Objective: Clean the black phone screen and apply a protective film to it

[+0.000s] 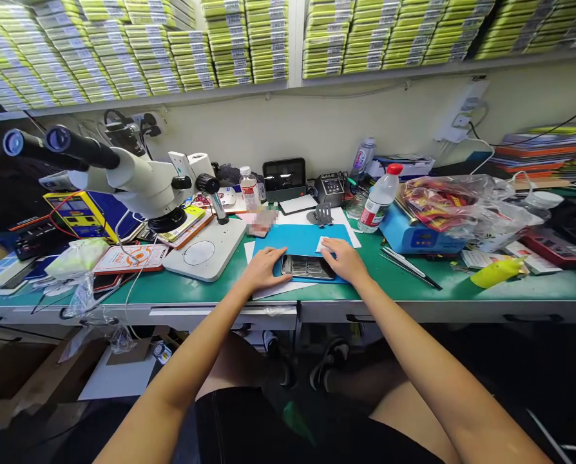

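Observation:
An opened phone-like device [306, 267] with a dark rounded frame and grey metallic insides lies on a blue mat [297, 237]. My left hand [267, 269] grips its left end, thumb along the near edge and fingers curled at the far side. Over the right end is my right hand [345, 259], its fingers pinching a small white piece of paper or cloth [321, 244]. The fingertips partly hide the device's right side. White sheets [281, 291] stick out from under the mat.
A microscope [138, 180] with its pale base [205, 251] stands left. Behind the mat are a dark-screened device [285, 177] and a red-capped bottle [381, 198]. Tweezers [410, 267], a blue machine [416, 229] under plastic bags [462, 203] and a yellow bottle [497, 272] lie right.

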`<move>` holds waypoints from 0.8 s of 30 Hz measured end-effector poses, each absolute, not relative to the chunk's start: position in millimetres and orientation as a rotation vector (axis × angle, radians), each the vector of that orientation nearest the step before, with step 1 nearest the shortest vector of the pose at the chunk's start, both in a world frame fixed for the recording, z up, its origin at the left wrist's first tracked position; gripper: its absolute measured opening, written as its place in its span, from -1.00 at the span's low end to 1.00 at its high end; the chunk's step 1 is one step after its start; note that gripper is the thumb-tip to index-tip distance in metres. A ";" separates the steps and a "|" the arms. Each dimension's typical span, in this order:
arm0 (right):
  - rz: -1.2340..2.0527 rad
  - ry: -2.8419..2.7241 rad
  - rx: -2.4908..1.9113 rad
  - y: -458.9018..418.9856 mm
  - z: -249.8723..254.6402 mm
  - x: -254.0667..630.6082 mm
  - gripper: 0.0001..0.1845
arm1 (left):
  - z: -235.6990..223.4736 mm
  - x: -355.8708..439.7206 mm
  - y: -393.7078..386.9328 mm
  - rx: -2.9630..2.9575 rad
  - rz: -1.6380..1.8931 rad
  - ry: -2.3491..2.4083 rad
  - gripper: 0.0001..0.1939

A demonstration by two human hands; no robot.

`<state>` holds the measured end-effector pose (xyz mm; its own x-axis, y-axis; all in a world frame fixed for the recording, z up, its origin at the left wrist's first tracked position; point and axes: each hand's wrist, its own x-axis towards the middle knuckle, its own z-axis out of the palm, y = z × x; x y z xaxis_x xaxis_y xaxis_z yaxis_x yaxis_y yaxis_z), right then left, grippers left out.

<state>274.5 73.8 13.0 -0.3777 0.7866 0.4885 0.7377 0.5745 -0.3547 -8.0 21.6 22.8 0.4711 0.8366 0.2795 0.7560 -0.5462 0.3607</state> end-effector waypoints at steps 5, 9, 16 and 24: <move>0.082 -2.227 -1.192 72.7 10.3 272.6 -0.59 | 18.2 -10.3 22.1 2.531 0.639 1.419 -0.26; 0.064 -2.296 -1.169 71.0 12.5 271.9 -0.58 | 17.9 -10.6 21.0 2.539 0.646 1.417 -0.29; 0.019 -2.318 -1.198 73.5 18.1 267.3 -0.60 | 21.3 -7.6 19.8 2.560 0.634 1.401 -0.32; 0.047 -2.316 -1.280 72.4 23.8 265.6 -0.58 | 23.2 -6.9 20.6 2.578 0.608 1.350 -0.27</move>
<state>265.6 72.4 23.8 -0.4402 0.8042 0.3993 0.7875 0.5595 -0.2587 -6.9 20.6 23.2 0.5077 0.8161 0.2760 0.7476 -0.5766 0.3297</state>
